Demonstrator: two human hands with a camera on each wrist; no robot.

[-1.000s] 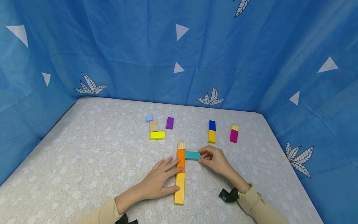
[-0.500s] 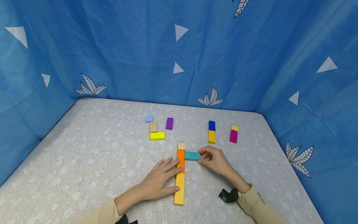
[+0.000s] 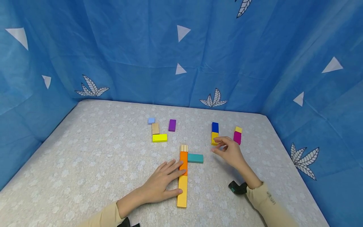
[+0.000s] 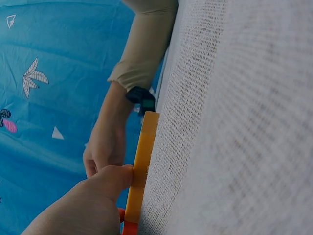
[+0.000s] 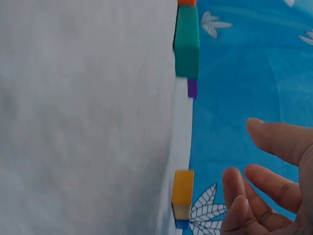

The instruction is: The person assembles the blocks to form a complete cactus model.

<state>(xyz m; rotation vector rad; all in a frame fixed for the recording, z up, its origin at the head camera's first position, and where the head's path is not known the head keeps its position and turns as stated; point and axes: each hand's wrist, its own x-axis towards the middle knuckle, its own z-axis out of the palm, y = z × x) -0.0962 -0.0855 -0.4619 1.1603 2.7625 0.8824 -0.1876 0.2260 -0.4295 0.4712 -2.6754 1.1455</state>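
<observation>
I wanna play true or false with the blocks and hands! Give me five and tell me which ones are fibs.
1. The teal block lies beside the orange block. True.
2. The right hand is holding the teal block. False: the right hand holds nothing.
3. The left hand is touching the orange block. True.
4. In the head view, the magenta block is left of the purple block. False: it is to the right.
5. The dark blue block is next to a golden-yellow block. True.
</observation>
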